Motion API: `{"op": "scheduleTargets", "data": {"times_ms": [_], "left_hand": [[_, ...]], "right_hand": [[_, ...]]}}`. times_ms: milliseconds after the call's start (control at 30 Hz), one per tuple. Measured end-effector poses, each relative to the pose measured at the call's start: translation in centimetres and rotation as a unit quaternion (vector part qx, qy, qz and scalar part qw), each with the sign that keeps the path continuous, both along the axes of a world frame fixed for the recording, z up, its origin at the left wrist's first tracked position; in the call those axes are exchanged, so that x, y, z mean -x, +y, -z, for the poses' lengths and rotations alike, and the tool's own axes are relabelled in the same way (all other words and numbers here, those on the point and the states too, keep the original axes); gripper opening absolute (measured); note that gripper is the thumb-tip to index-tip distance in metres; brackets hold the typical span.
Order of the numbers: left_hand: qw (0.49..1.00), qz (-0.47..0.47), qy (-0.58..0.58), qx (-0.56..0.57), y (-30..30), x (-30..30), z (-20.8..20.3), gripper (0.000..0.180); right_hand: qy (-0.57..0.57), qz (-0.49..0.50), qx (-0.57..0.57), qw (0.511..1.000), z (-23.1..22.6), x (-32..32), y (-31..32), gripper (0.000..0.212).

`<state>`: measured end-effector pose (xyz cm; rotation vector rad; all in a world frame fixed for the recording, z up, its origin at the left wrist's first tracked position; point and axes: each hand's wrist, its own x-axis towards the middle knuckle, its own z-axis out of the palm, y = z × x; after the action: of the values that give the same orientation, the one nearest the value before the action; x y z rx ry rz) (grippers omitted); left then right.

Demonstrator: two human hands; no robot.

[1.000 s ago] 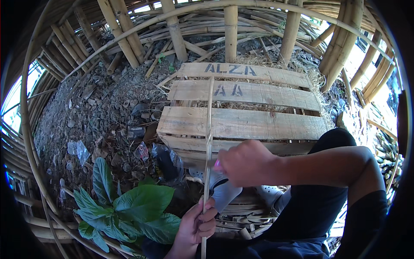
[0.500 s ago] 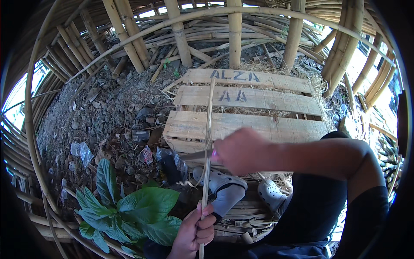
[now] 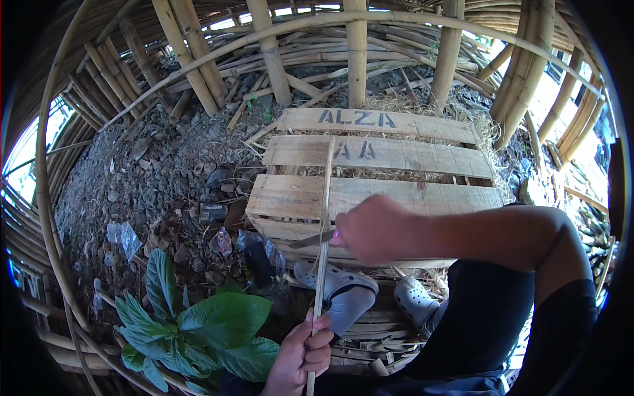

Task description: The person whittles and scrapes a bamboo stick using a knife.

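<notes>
My left hand [image 3: 309, 350] is closed around the lower end of a thin pale bamboo strip [image 3: 321, 277], low in the picture. The strip rises away from me, its far end over a slatted wooden crate [image 3: 396, 191]. In my closed right hand [image 3: 373, 231] is a knife with a pink handle [image 3: 338, 237]. Its blade [image 3: 310, 241] crosses the strip about midway along and points left. Most of the handle is hidden by my fingers.
A leafy green plant [image 3: 224, 317] stands at the lower left. Stony soil [image 3: 158, 178] with plastic scraps [image 3: 124, 239] lies left of the crate. Grey clogs [image 3: 413, 297] are on my feet, above bamboo shavings [image 3: 376, 330]. Bamboo posts [image 3: 356, 59] and poles surround the place.
The bamboo strip's far end has shifted slightly right and toward me. My right hand and the knife have moved a little right. The left hand keeps its grip.
</notes>
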<state>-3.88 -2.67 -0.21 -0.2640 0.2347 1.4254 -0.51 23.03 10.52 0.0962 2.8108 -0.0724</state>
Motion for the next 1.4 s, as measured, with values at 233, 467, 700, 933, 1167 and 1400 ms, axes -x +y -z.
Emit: {"op": "scheduleTargets", "data": {"times_ms": [233, 467, 700, 933, 1167, 1400], "left_hand": [[1.0, 0.008, -0.014, -0.001, 0.4, 0.5, 0.2, 0.029], [0.996, 0.002, -0.083, -0.028, 0.5, 0.3, 0.1, 0.028], [0.999, 0.019, -0.005, 0.039, 0.1, 0.3, -0.3, 0.029], [0.999, 0.039, -0.016, 0.026, 0.4, 0.2, 0.2, 0.03], [0.997, 0.049, 0.027, 0.051, 0.3, 0.1, -0.5, 0.028], [0.999, 0.039, -0.018, 0.008, 0.6, 0.0, 0.0, 0.029]], "right_hand": [[0.014, -0.059, -0.006, 0.998, 1.2, -0.8, -0.7, 0.023], [-0.047, -0.013, -0.026, 0.999, -1.6, 0.0, 0.0, 0.021], [-0.009, -0.041, 0.021, 0.999, 0.5, 0.1, 0.2, 0.029], [0.046, -0.139, 0.043, 0.988, 1.6, -0.6, -0.2, 0.034], [0.035, -0.049, 0.025, 0.998, 1.0, -0.9, 0.4, 0.027], [-0.008, -0.103, 0.071, 0.992, 0.6, -1.7, 0.6, 0.033]]}}
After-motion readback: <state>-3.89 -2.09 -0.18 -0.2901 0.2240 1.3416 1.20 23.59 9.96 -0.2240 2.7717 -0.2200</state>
